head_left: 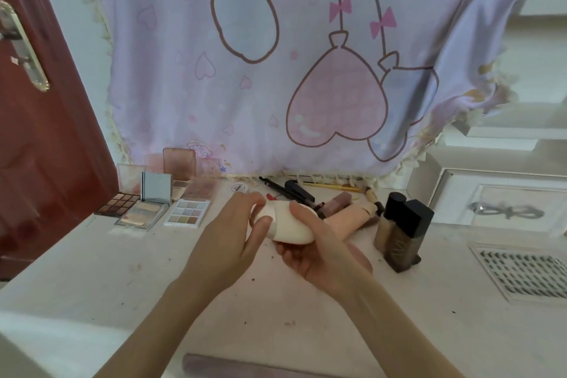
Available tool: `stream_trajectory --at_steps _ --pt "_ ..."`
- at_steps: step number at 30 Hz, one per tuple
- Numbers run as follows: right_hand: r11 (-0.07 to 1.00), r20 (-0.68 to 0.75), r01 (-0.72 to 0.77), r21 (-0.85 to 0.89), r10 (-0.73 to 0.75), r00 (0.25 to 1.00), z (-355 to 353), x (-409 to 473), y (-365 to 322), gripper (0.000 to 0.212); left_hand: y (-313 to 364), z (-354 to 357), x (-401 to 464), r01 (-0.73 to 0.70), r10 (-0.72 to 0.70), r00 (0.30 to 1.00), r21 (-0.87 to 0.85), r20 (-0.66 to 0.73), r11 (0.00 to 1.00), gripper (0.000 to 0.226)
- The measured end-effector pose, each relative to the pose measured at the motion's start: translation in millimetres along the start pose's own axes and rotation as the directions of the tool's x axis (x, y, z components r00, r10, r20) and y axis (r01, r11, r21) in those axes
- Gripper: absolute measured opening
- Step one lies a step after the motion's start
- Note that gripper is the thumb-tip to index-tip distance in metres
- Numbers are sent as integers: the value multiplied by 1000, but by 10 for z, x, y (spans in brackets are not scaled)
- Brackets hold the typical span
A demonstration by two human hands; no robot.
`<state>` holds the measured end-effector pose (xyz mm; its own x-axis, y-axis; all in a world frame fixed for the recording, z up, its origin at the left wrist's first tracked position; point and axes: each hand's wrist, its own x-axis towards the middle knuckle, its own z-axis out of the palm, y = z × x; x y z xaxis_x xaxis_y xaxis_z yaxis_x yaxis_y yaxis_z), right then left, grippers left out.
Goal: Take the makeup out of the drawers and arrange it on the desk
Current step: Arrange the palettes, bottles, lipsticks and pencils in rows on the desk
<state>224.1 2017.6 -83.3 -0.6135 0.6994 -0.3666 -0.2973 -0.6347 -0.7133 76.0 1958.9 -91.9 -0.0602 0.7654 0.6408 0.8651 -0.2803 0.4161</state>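
Both hands hold a cream-white, egg-shaped makeup case [291,225] above the middle of the white desk [107,279]. My right hand [319,252] cups it from below and the right. My left hand [233,239] grips its left end with thumb and fingers. Several open eyeshadow palettes [187,212] lie in a row at the back left. Behind the hands lie lipsticks and pencils [294,190] and a peach tube [352,215]. Two dark-capped foundation bottles [402,230] stand to the right.
A lilac cartoon-print cloth [276,55] hangs over the back of the desk. A tray of false lashes [524,273] lies at the right edge. A white drawer front with a metal handle [506,210] is at the right. A red door [36,116] stands at the left.
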Motion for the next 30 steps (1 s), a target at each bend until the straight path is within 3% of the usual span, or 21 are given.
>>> stream_trajectory --at_steps 2,5,8,11,13,14,15,16,17,18,19,20,21,22,24,26,30 --pt "989 102 -86 -116 98 990 -47 -64 -35 43 87 -92 32 -110 110 994 15 16 994 24" --pt "973 246 -161 -165 199 949 -147 -147 -79 40 283 -166 111 -289 296 954 117 -47 950 16" --pt "976 325 -150 -156 195 925 -228 -215 -84 45 431 -115 194 -294 327 931 197 -164 935 31" --pt "990 271 -19 -136 56 961 -292 -279 -87 63 503 18 236 -158 181 970 140 -166 977 33" --pt "905 210 229 -357 -162 964 -329 -332 -95 56 526 136 271 77 -70 994 69 -88 995 35" --pt "779 169 332 -532 -287 943 -345 -359 -94 49 548 176 308 262 -262 965 23 26 965 45" --pt "615 140 388 -686 -412 900 -378 -378 -97 44 571 203 360 435 -429 883 11 188 900 57" --pt "484 135 404 -776 -498 857 -418 -392 -99 41 576 214 408 545 -517 788 12 335 838 68" --pt "443 142 411 -797 -523 840 -458 -418 -93 38 576 219 437 588 -541 730 21 417 809 77" --pt "499 144 427 -754 -508 849 -487 -451 -89 35 568 215 453 571 -523 738 18 426 821 80" --pt "611 139 434 -662 -469 872 -512 -488 -90 33 562 203 451 483 -433 818 -43 379 874 73" --pt "735 123 416 -536 -420 899 -542 -523 -104 35 592 176 430 329 -267 913 -168 310 929 58" --pt "837 108 380 -394 -369 923 -581 -553 -134 38 653 129 411 173 -79 954 -320 288 931 37" --pt "907 112 339 -251 -321 940 -622 -588 -171 39 705 91 396 50 103 944 -444 313 895 21" --pt "966 163 258 -24 -251 954 -689 -663 -236 42 751 64 374 -63 314 876 -559 365 827 29" --pt "977 192 205 53 -212 958 -743 -730 -278 43 805 54 389 -99 361 832 -527 422 844 33" --pt "967 211 241 -89 -218 953 -871 -838 -272 43 960 127 421 -52 206 925 -429 320 902 29"
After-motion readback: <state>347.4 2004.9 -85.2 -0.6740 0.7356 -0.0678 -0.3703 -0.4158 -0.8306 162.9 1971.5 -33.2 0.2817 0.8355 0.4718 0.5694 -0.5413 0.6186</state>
